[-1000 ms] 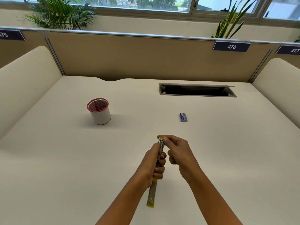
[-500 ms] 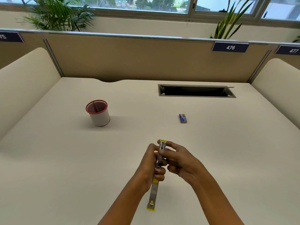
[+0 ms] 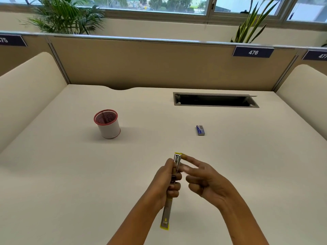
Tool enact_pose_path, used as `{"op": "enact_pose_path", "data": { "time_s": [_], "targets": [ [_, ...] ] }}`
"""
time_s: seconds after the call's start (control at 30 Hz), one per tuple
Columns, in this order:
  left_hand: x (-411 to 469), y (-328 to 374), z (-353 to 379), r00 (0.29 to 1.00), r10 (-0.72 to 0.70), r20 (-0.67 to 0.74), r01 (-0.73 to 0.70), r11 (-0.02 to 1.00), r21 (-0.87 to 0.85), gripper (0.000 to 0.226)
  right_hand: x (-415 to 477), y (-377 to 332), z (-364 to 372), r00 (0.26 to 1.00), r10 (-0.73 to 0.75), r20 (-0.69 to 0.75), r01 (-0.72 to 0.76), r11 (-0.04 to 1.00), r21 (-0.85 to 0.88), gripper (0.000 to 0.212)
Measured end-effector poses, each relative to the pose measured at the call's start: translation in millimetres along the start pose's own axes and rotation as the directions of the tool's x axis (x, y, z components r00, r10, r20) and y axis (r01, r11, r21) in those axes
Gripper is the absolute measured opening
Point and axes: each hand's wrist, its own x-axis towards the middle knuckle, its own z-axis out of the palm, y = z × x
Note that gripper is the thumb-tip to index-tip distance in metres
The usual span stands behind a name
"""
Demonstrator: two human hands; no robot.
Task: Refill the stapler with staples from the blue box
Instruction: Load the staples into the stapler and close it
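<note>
The left hand (image 3: 165,181) grips the yellow-ended stapler (image 3: 170,193) above the desk (image 3: 70,174), while the right hand (image 3: 205,183), fingers loosely spread and empty, sits at its 3 o'clock. The blue box (image 3: 200,130) lies beyond at 1 o'clock, the red-rimmed cup (image 3: 108,123) at 11 o'clock.

Bare desk (image 3: 230,165) between right hand (image 3: 207,183) and blue box (image 3: 200,130).

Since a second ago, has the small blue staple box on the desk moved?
No. The small blue staple box sits at the same spot below the left part of the dark rectangular cable slot; only the camera shifted slightly.
</note>
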Motion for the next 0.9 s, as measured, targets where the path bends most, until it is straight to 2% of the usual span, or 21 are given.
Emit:
{"op": "enact_pose_path", "data": {
  "time_s": [0.1, 0.17, 0.3, 0.43, 0.57, 0.7, 0.77, 0.9],
  "targets": [
    [2, 2, -4, 0.999, -0.035, 0.016, 0.036, 0.998, -0.049, 0.028, -1, -2, -13, 0.964, -0.063, -0.259, 0.069, 0.997, 0.016, 0.038],
    [4, 3, -5, 0.996, -0.072, 0.05, 0.076, 0.993, -0.089, 0.03, -1, -5, -20, 0.934, -0.097, -0.345, 0.107, 0.994, 0.011, 0.04],
    [8, 5, -6, 0.986, -0.127, 0.111, 0.145, 0.975, -0.171, 0.038, -3, -5, -21, 0.916, -0.207, -0.343, 0.152, 0.972, -0.181, 0.041],
    [8, 7, -6, 0.978, -0.173, 0.115, 0.194, 0.96, -0.202, 0.032, -5, -5, -13, 0.893, -0.245, -0.377, 0.131, 0.944, -0.303, 0.036],
    [7, 6, -5, 0.972, -0.217, 0.089, 0.228, 0.965, -0.13, 0.026, -7, -10, -5, 0.894, -0.273, -0.355, 0.137, 0.921, -0.364, 0.028],
    [7, 3, -2, 0.965, -0.238, 0.109, 0.242, 0.97, -0.023, 0.029, -5, -15, 8, 0.932, -0.322, -0.169, 0.254, 0.909, -0.332, 0.029],
    [7, 3, -1, 0.964, -0.231, 0.134, 0.23, 0.973, 0.023, 0.032, 0, -14, 12, 0.918, -0.36, -0.168, 0.259, 0.863, -0.434, 0.034],
    [4, 7, -1, 0.963, -0.172, 0.207, 0.162, 0.985, 0.064, 0.029, 9, -5, 13, 0.879, -0.414, -0.234, 0.176, 0.74, -0.649, 0.035]
  ]
}}
